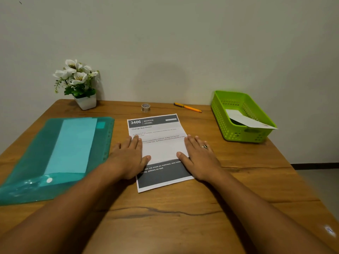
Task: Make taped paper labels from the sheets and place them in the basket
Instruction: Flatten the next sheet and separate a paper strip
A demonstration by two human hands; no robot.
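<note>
The sheet (159,149) lies mid-counter under the left grip (128,158) and right grip (200,158), both flat-fingered, pressing its side edges and clasping nothing, probably to crease a fold, with the basket (238,135) waiting near the far right corner.

two bare forearms and two bare hands of a person, seen from the wearer's own head. the right hand (200,158) wears a silvery ring (204,146) with a darker top on one finger. the left hand (126,158) is plain. fingernails are short.
</note>
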